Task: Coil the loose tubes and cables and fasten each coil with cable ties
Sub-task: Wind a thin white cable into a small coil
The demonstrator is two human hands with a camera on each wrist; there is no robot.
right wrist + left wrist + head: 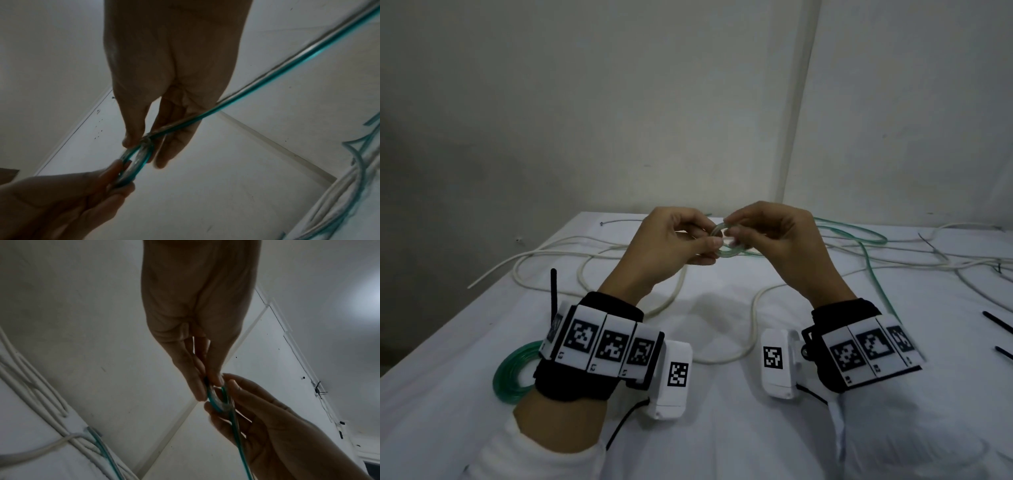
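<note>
1. Holding a small loop of green tube (726, 241) above the table (715, 308), we use both hands, at about 12 o'clock from our wrists.
2. Our left hand (671, 240) pinches the loop's left side between thumb and fingertips, the fingers curled round it.
3. Our right hand (770, 236) grasps the loop's right side, where the tube crosses itself; in the right wrist view the thumb (133, 129) presses on that crossing.
4. From the loop, the tube's free length runs off toward 2 o'clock, lying in loose curves on the table there.
5. In the left wrist view the loop (216, 400) sits between the two sets of fingertips, with the tube trailing down past the right palm (277, 434).
6. A finished green coil (512, 373) lies flat on the table at about 8 o'clock, partly hidden by our left wristband (599, 346).
7. White cable (585, 255) sprawls in wide loops from 10 o'clock across to 3 o'clock, passing under both forearms.
8. Thin black strips (998, 322) lie at the table's edge near 3 o'clock; we cannot tell for sure whether they are cable ties.
9. A black strip (553, 291) stands up behind the left wristband.
10. Marker tags cover both wristbands, and a white camera unit (779, 363) hangs at each wrist.
</note>
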